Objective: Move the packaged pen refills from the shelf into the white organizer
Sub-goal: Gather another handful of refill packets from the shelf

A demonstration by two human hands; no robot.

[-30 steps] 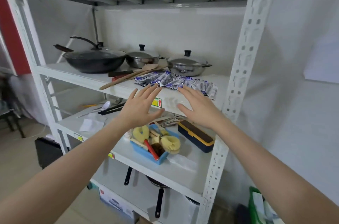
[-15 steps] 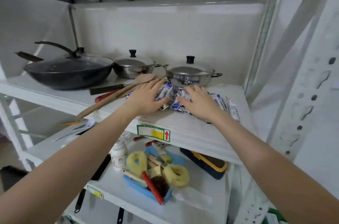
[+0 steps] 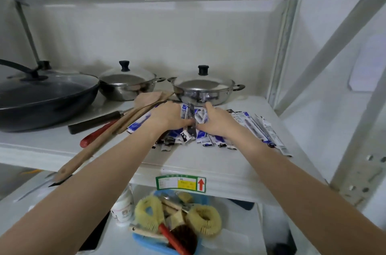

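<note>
Refill packets [image 3: 253,129], thin flat blue-and-white plastic sleeves, lie scattered on the white metal shelf [image 3: 208,162] before the lidded steel pot [image 3: 203,90]. Both arms reach in; left hand [image 3: 169,118] and right hand [image 3: 217,122] curl together, gripping a bunched handful.

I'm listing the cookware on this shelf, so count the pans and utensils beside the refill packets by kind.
Steel lidded pots: 2, one and another.
Black wok with lid: 1.
Wooden spatulas: 2, lying close together.
Red-handled utensil: 1.
Dark-handled utensil: 1.
Total: 7.
</note>
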